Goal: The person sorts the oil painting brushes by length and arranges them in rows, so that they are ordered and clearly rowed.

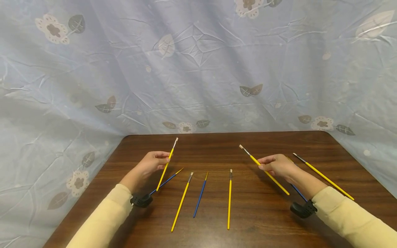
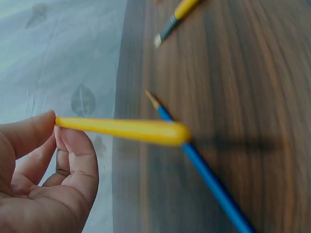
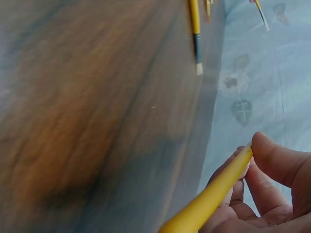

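Note:
My left hand (image 1: 154, 162) pinches a yellow-handled paintbrush (image 1: 164, 171) between thumb and fingers, bristles pointing up and away. Its handle end hangs over a blue paintbrush (image 1: 167, 180) lying on the table; the left wrist view shows that blue brush (image 2: 209, 177) below the yellow handle (image 2: 126, 130). On the other side, my right hand (image 1: 277, 166) pinches a second yellow paintbrush (image 1: 273, 179) by its handle, bristles toward the upper left. Its handle (image 3: 214, 199) slants across the right wrist view. Beneath the right forearm lies another blue paintbrush (image 1: 299, 193), partly hidden.
Between the hands, a yellow brush (image 1: 180, 210), a blue brush (image 1: 201, 196) and another yellow brush (image 1: 229, 203) lie spaced apart on the brown wooden table (image 1: 211, 151). One more yellow brush (image 1: 328, 179) lies at far right. A patterned cloth (image 1: 198, 86) hangs behind.

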`<state>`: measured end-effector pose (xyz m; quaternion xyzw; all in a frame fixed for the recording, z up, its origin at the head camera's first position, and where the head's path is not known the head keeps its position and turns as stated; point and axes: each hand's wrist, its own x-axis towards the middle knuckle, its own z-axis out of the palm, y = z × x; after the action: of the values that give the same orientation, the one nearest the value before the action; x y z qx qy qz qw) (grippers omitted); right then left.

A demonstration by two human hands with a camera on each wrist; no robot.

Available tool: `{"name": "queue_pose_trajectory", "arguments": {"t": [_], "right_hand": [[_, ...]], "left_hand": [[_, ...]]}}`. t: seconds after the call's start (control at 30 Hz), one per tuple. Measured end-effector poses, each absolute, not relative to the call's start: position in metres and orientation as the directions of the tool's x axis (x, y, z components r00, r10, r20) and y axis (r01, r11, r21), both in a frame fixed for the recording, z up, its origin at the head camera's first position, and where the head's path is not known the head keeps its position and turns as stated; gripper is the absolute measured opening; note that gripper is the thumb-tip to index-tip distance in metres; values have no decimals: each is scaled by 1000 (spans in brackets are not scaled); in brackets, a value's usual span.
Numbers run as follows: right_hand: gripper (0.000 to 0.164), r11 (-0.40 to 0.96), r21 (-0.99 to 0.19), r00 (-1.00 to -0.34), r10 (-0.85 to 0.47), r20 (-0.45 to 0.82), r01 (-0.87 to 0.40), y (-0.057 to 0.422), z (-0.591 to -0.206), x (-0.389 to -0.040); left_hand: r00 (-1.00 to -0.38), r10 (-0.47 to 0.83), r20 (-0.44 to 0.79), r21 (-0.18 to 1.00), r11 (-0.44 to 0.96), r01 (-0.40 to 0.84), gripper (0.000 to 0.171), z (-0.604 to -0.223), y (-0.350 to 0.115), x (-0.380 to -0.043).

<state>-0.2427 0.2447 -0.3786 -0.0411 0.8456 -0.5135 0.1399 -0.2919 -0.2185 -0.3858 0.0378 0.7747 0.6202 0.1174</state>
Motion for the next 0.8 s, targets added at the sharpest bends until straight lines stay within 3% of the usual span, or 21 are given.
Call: {"name": "queue_pose_trajectory", "arguments": {"t": [0.43,0.8], "right_hand": [[50,352,-921,-951,-193,-244,165,229,-376,-264],[51,299,-934,-954,-167,-250,193,220,-371,-282]], "left_hand": [[-962,240,-129,983,160,-92,35,-374,-163,-300],[-958,208,-196,980,82,-182,38,-376,-111,-318]]}}
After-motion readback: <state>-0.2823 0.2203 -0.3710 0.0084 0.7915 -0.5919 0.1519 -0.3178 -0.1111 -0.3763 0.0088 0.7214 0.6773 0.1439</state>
